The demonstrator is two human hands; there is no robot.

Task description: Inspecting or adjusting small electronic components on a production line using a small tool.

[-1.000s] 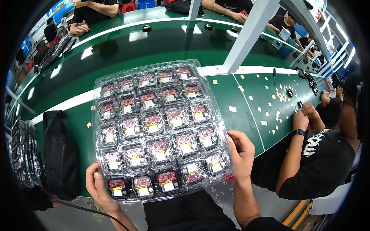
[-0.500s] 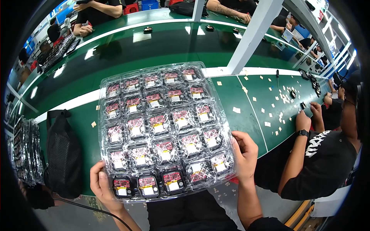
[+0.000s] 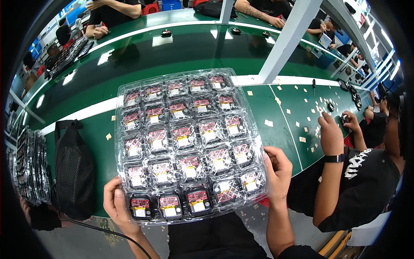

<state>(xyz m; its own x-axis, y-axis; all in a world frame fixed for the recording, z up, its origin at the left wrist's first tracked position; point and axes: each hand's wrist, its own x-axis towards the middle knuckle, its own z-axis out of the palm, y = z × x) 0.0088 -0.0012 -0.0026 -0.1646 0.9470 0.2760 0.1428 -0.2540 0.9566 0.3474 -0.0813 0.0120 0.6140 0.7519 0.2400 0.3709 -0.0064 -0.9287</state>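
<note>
A clear plastic blister tray is tilted up in front of me, above the green bench. Rows of small black housings fill its pockets, each with a red circuit board and a pale rectangle. Three housings in the nearest row look sharper, while glare and crinkled clear plastic blur the others. My left hand grips the tray's near left corner, thumb on the edge. At the near right side, my right hand is closed around the edge. The fingers under the tray are mostly hidden.
Left of the tray lies a black mesh bag, beside stacked filled trays. A grey post rises behind. Small pale paper pieces dot the bench. A co-worker sits close on my right; others work across.
The whole view has shifted slightly, with the tray still in both my hands. The right-hand co-worker's hands have moved apart, the watch-wearing one to the left.
</note>
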